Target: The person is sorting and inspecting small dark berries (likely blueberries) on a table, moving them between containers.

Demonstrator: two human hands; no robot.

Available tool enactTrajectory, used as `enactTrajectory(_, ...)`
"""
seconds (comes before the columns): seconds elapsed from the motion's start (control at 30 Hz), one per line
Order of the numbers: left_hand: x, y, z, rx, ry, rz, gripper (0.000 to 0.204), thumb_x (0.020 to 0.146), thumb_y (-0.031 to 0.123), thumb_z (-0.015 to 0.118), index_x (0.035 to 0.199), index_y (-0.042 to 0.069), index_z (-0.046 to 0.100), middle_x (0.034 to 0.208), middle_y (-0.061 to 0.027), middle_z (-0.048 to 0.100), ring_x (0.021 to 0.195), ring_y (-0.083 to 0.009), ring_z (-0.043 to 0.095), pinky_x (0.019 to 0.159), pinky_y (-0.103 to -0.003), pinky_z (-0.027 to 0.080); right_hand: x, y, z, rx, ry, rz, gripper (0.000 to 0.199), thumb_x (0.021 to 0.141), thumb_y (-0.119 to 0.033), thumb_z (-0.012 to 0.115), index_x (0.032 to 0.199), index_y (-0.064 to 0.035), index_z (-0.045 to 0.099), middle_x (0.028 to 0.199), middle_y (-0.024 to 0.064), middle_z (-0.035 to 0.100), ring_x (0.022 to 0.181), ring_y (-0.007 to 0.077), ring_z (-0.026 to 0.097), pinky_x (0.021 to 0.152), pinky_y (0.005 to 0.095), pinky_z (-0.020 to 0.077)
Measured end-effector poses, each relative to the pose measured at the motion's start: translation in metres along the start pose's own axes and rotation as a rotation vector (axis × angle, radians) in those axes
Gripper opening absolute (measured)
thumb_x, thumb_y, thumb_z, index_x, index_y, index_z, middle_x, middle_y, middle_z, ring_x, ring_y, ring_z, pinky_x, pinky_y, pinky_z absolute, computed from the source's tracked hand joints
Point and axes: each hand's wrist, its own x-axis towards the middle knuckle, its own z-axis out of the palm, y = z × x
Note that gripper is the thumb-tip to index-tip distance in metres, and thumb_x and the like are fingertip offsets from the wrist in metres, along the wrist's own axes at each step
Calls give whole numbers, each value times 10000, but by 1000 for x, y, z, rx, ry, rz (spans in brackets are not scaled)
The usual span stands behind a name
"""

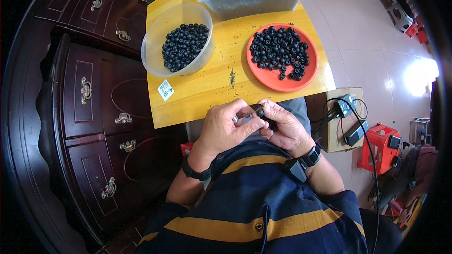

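Observation:
My left hand (227, 126) and my right hand (286, 129) meet just off the table's near edge, in front of my body. Both are closed, fingertips pinching small dark parts between them. One black round part (258, 109) shows between the fingertips; a second dark part lies lower by my right fingers, mostly covered. On the orange-red plate (301, 82) ahead to the right sit many black round pieces (278, 47) with holes in them. More of the same kind fill part of a clear round tub (153, 61) ahead to the left.
A large clear bin (254, 7) heaped with black pieces stands at the yellow table's (226, 42) far edge. Black crumbs and a white label (165, 90) lie on the tabletop. Dark wooden drawers (84, 89) rise at left. A cardboard box (339, 134), cables and a red stool (376, 148) are at right.

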Motion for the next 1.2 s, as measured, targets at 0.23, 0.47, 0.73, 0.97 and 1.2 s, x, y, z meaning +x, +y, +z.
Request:
enactTrajectory(0.23, 1, 3, 2, 180, -2, 46, 383, 848, 409, 792, 864, 52, 655, 745, -84, 707, 611, -201, 673, 548, -320, 500, 2, 4, -9, -2, -70, 8, 158, 1005, -187, 620, 1138, -106, 596, 965, 14, 654, 737, 79, 614, 559, 200, 483)
enactTrajectory(0.47, -1, -8, 9, 252, 3, 63, 402, 870, 443, 753, 819, 65, 624, 724, -97, 683, 635, -272, 683, 551, -362, 505, 5, 4, -13, -72, -102, -50, 91, 1011, -164, 605, 1076, -101, 601, 983, 2, 647, 724, 56, 604, 546, 173, 473)
enactTrajectory(0.73, 1, -1, 7, 391, 88, 156, 439, 887, 494, 717, 808, 75, 611, 698, -82, 661, 631, -282, 674, 547, -381, 501, 0, 4, -2, -127, 17, -76, 84, 1009, -171, 613, 1068, -112, 604, 906, -19, 638, 694, 50, 601, 529, 160, 464)
enactTrajectory(0.97, 1, -10, 9, 389, 81, 166, 441, 883, 495, 720, 815, 73, 613, 707, -86, 675, 649, -284, 687, 549, -382, 504, 0, 3, 0, -136, 30, -68, 82, 1005, -157, 618, 1077, -117, 610, 883, -29, 636, 679, 45, 600, 529, 158, 458)
enactTrajectory(1.2, 2, -7, 9, 345, 62, 118, 437, 875, 485, 734, 808, 69, 619, 704, -94, 677, 643, -295, 687, 552, -384, 510, -1, 1, 0, -145, 38, -68, 71, 1005, -159, 618, 1064, -119, 614, 876, -33, 631, 675, 42, 598, 529, 159, 456)
